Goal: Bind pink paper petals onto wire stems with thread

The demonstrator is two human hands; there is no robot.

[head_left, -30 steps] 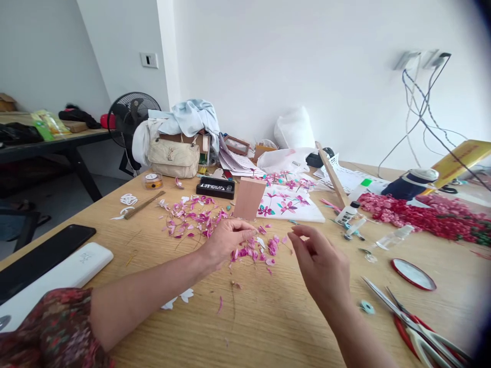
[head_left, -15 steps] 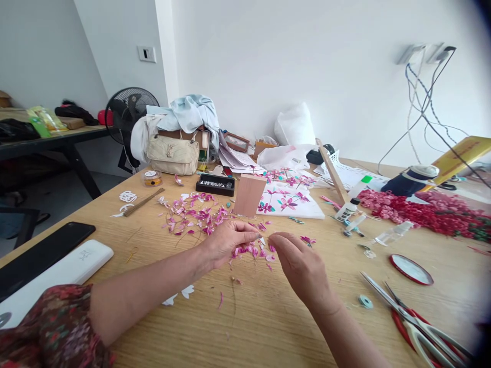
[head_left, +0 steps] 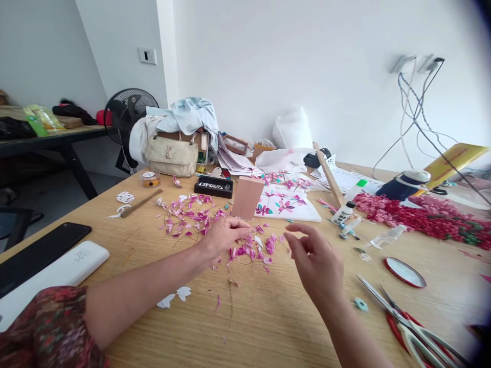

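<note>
My left hand [head_left: 224, 236] is pinched, thumb against forefinger, just over a cluster of pink petals [head_left: 248, 250]. Whatever sits in that pinch is too small to make out. A white petal [head_left: 258, 241] shows just beyond its fingertips. To the right, my right hand [head_left: 316, 260] hovers with thumb and forefinger apart, and nothing clear shows between them. More pink and white petals with thin stems [head_left: 194, 214] lie spread left of my hands. Behind them stands a small wooden block [head_left: 247, 199], beside a white sheet with finished-looking pink flowers [head_left: 287, 204].
Scissors [head_left: 402, 317], a teal spool [head_left: 360, 304] and a red-rimmed round lid [head_left: 404, 272] lie at right. Small bottles [head_left: 344, 212] and a heap of red-pink flowers [head_left: 406, 217] are farther back. A white power bank [head_left: 72, 271] and a black phone [head_left: 46, 255] lie left.
My right hand has moved right, away from my left hand, and its thumb and forefinger have parted. The left hand has shifted slightly left, still pinched. The view has turned a little.
</note>
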